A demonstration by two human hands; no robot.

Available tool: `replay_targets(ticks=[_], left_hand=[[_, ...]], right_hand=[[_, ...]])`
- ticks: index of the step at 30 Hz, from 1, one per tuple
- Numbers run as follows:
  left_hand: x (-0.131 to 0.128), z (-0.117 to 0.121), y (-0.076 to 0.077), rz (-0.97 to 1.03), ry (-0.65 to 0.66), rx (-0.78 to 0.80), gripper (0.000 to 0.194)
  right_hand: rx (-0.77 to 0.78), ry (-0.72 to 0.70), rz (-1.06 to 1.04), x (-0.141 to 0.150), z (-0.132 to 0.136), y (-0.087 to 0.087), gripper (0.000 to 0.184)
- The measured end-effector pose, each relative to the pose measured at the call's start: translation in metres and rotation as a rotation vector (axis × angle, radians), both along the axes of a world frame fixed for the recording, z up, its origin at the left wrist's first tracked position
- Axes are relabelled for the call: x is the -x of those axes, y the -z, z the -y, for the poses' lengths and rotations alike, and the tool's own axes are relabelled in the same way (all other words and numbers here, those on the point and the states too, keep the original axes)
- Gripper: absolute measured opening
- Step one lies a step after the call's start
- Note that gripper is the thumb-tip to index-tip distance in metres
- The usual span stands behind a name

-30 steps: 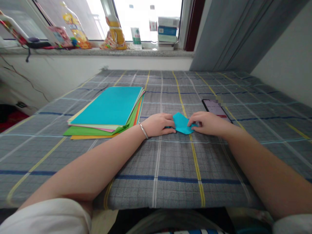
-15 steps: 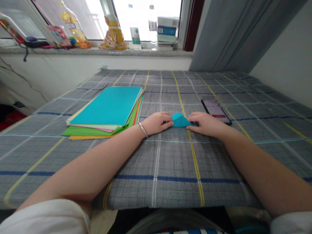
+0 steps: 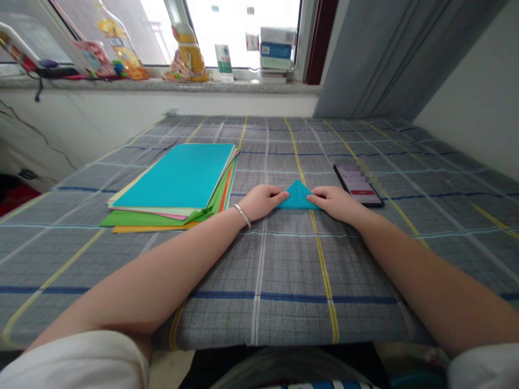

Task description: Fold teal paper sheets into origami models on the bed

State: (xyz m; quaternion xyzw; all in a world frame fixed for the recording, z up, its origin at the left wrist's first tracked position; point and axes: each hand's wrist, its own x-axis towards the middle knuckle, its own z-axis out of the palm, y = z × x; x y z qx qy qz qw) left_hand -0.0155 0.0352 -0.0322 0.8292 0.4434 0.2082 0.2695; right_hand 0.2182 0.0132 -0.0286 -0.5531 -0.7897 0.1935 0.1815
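Note:
A small folded sheet of blue paper (image 3: 298, 196) forms a triangle with its point facing away from me, low over the checked tablecloth. My left hand (image 3: 265, 200), below a silver bangle (image 3: 242, 215), pinches its left side between thumb and fingers. On the opposite side my right hand (image 3: 333, 202) grips the paper, thumb laid along the right slope. The fingertips of both hands are partly hidden behind the paper.
A stack of coloured paper (image 3: 178, 175), blue on top, lies to the left. Right of my right hand is a phone (image 3: 359, 185). Bottles, boxes (image 3: 276, 49) and packets line the windowsill (image 3: 133, 86) behind the checked tablecloth (image 3: 298, 265).
The blue paper now shows a taller, wider triangle. My right hand has shifted slightly left, its thumb moving up from the lower corner onto the paper's right slope.

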Motion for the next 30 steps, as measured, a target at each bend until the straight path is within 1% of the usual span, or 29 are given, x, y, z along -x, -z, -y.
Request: replay_targets(ticks=[3, 5, 9, 10, 13, 16, 18, 20, 23, 27, 30], left_hand=[[-0.005, -0.002, 0.002, -0.036, -0.074, -0.065, 0.042], [-0.007, -0.003, 0.004, -0.062, -0.095, -0.125, 0.037], [-0.009, -0.007, 0.007, -0.142, -0.111, -0.222, 0.03], [-0.01, -0.007, 0.007, -0.16, -0.109, -0.235, 0.03], [-0.011, -0.007, 0.007, -0.191, -0.11, -0.261, 0.025], [-0.012, -0.006, 0.008, -0.206, -0.123, -0.261, 0.019], [-0.013, -0.005, 0.008, -0.204, -0.124, -0.269, 0.019], [-0.013, -0.004, 0.009, -0.202, -0.112, -0.293, 0.025], [-0.014, -0.004, 0.012, -0.222, -0.086, -0.341, 0.029], [-0.014, -0.006, 0.016, -0.243, -0.054, -0.385, 0.03], [-0.014, -0.006, 0.015, -0.302, -0.04, -0.391, 0.032]], right_hand=[[-0.039, 0.072, 0.056, 0.005, 0.0, 0.0, 0.029], [-0.051, 0.083, 0.093, 0.008, 0.001, 0.0, 0.027], [-0.077, 0.11, 0.059, 0.01, 0.002, 0.002, 0.014], [-0.083, 0.119, 0.038, 0.01, 0.001, 0.004, 0.015], [-0.094, 0.131, 0.013, 0.009, 0.0, 0.008, 0.031], [-0.111, 0.09, 0.048, 0.009, 0.0, 0.01, 0.042], [-0.14, 0.043, 0.092, 0.01, -0.001, 0.011, 0.042], [-0.165, 0.021, 0.156, 0.011, -0.001, 0.011, 0.041], [-0.178, 0.031, 0.237, 0.012, 0.0, 0.011, 0.041], [-0.189, 0.032, 0.245, 0.014, 0.002, 0.01, 0.04], [-0.189, 0.06, 0.266, 0.015, 0.003, 0.008, 0.04]])
